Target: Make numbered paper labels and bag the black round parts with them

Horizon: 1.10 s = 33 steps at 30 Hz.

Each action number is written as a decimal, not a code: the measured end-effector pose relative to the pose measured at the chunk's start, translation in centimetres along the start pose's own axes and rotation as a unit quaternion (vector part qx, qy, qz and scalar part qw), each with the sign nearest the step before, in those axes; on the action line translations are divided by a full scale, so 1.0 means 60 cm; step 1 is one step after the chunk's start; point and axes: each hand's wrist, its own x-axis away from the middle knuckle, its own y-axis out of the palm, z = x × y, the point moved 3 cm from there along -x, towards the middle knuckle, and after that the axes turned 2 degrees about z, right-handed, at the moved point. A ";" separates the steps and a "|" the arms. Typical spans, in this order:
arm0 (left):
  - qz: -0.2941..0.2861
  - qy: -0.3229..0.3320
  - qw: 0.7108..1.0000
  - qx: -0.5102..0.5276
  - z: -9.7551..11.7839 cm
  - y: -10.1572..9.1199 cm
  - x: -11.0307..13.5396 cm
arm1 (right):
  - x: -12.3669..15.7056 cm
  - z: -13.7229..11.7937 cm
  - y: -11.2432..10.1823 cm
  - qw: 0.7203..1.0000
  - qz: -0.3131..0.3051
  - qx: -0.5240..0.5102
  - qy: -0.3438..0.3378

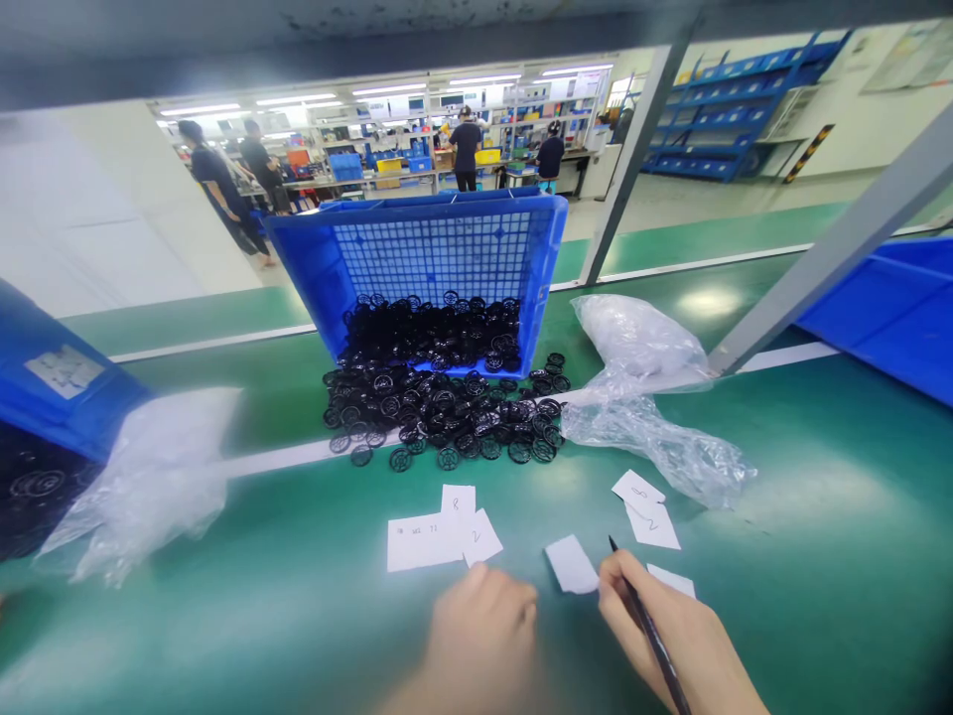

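My right hand (662, 611) is closed around a dark pen (655, 636), its tip pointing up and away from me. Just left of the fingers lies a blank white paper slip (572, 564). My left hand (483, 621), blurred, has its fingers curled in; whatever they may hold is hidden. It is close below a slip marked 2 (482, 537), which lies against a slip marked 8 (457, 504) and a wider printed slip (423, 542). To the right, two more marked slips (652, 522) overlap, and another slip (671, 580) is partly covered by my right hand.
A tilted blue crate (551, 258) spills many black spoked rings (447, 407) onto the green table (313, 596). Clear plastic bags (640, 348) lie to its right, another bag (164, 467) at left. Blue bins stand at both sides; a metal post (632, 149) rises behind. People work in the background.
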 end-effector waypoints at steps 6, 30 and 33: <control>-0.021 0.178 0.979 -0.101 0.019 0.043 0.024 | 0.010 0.007 0.014 0.993 0.077 0.089 -0.029; -0.071 0.258 0.938 -0.220 0.005 0.070 0.037 | 0.003 0.037 0.009 0.960 -0.074 -0.271 0.001; -0.109 0.250 0.936 -0.223 0.004 0.077 0.039 | -0.007 0.034 0.027 0.950 -0.111 -0.291 0.035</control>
